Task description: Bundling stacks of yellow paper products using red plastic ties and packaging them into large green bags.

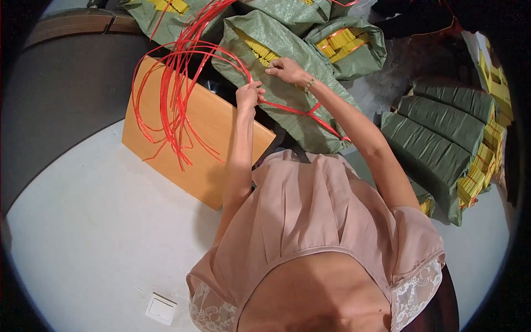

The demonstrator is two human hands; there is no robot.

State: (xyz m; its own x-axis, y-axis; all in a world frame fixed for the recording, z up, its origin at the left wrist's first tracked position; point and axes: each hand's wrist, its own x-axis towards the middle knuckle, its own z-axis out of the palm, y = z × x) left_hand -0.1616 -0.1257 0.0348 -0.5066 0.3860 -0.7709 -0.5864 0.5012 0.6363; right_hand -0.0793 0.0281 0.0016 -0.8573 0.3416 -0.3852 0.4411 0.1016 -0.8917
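We see the green woven sack [287, 94] lying lengthwise straight ahead of us, reaching from under both hands back to our waist. Our left hand [249, 94] sits at the sack's left edge, fingers pinched shut on a red plastic strap [293, 110]. Our right hand [286, 69] rests on top of the sack a little farther out, fingers curled around the same strap where it arcs over. From the left hand the strap runs taut across the sack to a knot, then on toward the near end. The sack is a dull green weave, creased, open at its far end where yellow paper stacks [260, 51] show. A loose bundle of red straps [174, 94] loops over the orange board [204, 149] just left of the sack.
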